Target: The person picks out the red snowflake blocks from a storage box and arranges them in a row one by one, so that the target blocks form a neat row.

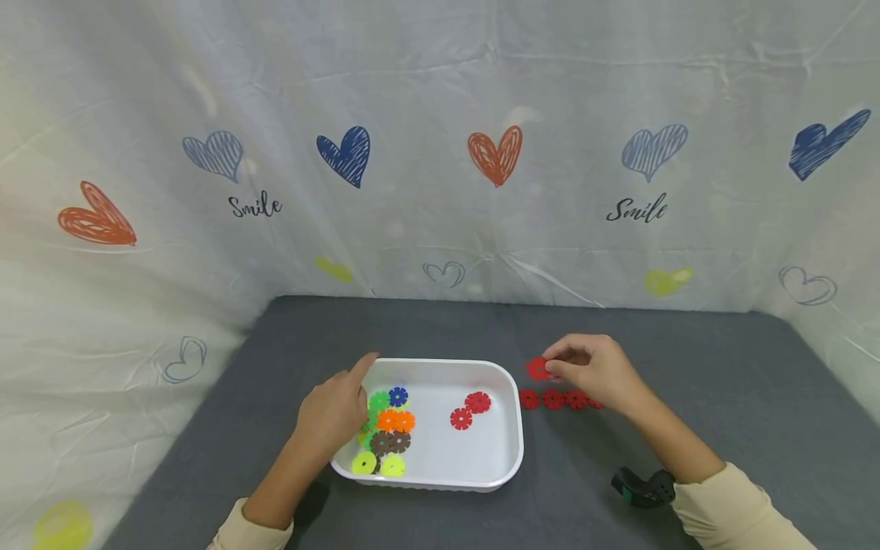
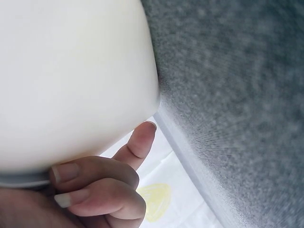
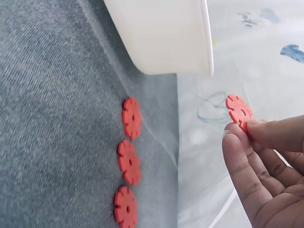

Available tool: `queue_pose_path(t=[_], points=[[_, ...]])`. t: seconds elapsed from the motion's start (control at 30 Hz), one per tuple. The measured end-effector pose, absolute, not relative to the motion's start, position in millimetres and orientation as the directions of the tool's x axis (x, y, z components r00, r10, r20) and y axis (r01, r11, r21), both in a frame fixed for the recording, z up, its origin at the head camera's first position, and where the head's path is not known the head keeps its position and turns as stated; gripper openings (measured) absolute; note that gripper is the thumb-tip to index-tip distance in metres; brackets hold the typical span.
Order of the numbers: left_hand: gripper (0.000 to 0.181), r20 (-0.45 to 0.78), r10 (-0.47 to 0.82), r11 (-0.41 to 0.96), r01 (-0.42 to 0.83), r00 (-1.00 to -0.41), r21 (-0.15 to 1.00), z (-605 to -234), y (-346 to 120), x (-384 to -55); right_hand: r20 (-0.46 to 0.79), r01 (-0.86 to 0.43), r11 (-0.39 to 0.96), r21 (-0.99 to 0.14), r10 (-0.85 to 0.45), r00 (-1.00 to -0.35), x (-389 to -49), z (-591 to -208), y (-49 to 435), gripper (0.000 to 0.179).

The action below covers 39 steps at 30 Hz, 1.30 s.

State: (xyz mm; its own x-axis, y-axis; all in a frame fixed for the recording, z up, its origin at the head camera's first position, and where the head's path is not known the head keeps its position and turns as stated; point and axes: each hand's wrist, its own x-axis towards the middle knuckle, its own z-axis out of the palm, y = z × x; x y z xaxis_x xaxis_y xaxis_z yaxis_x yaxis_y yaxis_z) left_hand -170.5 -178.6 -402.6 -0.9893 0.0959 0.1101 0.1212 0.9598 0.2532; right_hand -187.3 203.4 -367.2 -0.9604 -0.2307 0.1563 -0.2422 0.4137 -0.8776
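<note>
My right hand (image 1: 596, 372) pinches a red snowflake disc (image 1: 538, 368) between thumb and fingertips, raised above the table right of the white tray (image 1: 454, 484). In the right wrist view that disc (image 3: 239, 110) is tilted, its notched rim and centre hole showing. Below the hand lies a row of red discs (image 1: 553, 399), partly hidden by the hand. My left hand (image 1: 331, 410) grips the tray's left rim, index finger stretched along it. The left wrist view shows its other fingers (image 2: 107, 194) curled against the tray's outer wall (image 2: 71, 85).
Inside the tray, two red discs (image 1: 461, 418) lie to the right. Green, blue, orange (image 1: 396, 420), brown and yellow discs cluster at its left. A black band (image 1: 643, 488) is by the right wrist. A printed curtain (image 1: 440, 229) borders the grey table (image 1: 440, 325).
</note>
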Motion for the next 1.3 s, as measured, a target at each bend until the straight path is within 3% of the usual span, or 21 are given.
queue_pose_path(t=[0.4, 1.07, 1.3], points=[[0.052, 0.117, 0.094, 0.961, 0.121, -0.989, 0.249, -403, -180, -170, 0.156, -0.233, 0.477, -0.848, -0.195, -0.968, -182, -371, 226, 0.011], [0.052, 0.12, 0.096, 0.961, 0.123, -0.988, 0.249, -403, -179, -170, 0.018, -0.055, 0.612, -0.789, -0.066, -0.998, -175, -389, 285, 0.018], [0.053, 0.112, 0.093, 0.961, 0.118, -0.989, 0.25, -404, -179, -171, 0.028, -0.047, 0.657, -0.752, -0.039, -0.999, -174, -396, 308, 0.018]])
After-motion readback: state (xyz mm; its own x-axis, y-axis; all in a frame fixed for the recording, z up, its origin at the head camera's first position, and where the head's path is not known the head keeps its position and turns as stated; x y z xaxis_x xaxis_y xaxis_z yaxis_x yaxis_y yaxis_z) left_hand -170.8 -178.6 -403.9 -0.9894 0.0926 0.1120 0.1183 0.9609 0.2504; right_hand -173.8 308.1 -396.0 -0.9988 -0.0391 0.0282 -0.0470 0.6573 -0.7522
